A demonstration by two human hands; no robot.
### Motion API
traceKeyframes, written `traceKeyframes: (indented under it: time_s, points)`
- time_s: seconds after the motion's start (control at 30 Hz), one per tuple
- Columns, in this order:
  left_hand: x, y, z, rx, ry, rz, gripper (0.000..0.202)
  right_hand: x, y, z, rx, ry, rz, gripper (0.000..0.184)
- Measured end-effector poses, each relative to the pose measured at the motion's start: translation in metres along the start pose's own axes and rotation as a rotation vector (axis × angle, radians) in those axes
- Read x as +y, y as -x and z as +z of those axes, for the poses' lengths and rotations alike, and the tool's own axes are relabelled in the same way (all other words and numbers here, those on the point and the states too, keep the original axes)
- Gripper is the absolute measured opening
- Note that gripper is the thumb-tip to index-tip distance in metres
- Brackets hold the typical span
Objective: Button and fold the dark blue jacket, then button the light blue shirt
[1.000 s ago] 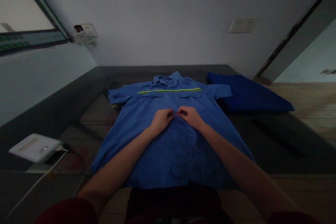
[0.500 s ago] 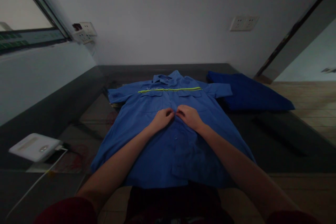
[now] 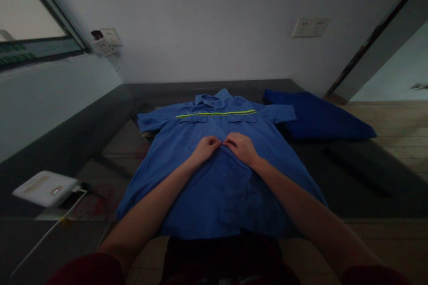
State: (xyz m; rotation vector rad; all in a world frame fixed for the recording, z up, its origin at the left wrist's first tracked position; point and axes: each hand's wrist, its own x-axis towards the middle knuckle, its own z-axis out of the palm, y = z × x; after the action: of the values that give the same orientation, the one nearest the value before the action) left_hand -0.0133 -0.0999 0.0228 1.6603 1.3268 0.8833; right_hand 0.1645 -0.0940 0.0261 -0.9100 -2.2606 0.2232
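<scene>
A blue short-sleeved work shirt (image 3: 197, 196) lies face up, its collar toward the wall. Yellow-green piping crosses the chest above two flap pockets. At the middle of the front placket, my left hand (image 3: 206, 148) pinches the cloth with thumb and fingertips. My right hand (image 3: 241, 148) grips the placket just beside it, and the fingertips of both hands nearly meet. Whatever small part of the placket sits between the fingertips is hidden. Below the hands the placket edges hang loose, with a button showing, and the lower right front is wrinkled.
The shirt rests on a dark table (image 3: 351, 178). A folded dark-blue bundle (image 3: 327, 116) lies at the right rear. At the left sits a white box-shaped device (image 3: 47, 188) with a white cable (image 3: 47, 234). Wall sockets (image 3: 310, 27) are behind the table.
Both hands stay at the same spot on the placket, with only a very slight shift of the fingers. The shirt lies as before.
</scene>
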Motion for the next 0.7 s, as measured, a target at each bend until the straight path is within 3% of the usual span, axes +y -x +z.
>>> traceKeyframes:
  time_s: [0.17, 0.33, 0.6, 0.7]
  points:
    - [0.000, 0.002, 0.002, -0.005, 0.117, -0.042, 0.026, -0.001, -0.002, 0.000, 0.022, -0.078, 0.041, 0.010]
    - [0.001, 0.004, 0.005, 0.065, 0.112, -0.033, 0.025, 0.001, -0.004, -0.001, 0.024, -0.256, 0.133, 0.006]
    - [0.001, 0.001, 0.002, 0.045, -0.119, 0.037, 0.019, 0.005, -0.002, 0.008, 0.061, -0.430, 0.306, 0.013]
    - [0.007, 0.007, -0.001, 0.157, -0.350, 0.179, 0.013, 0.005, -0.001, 0.011, 0.066, -0.448, 0.331, 0.011]
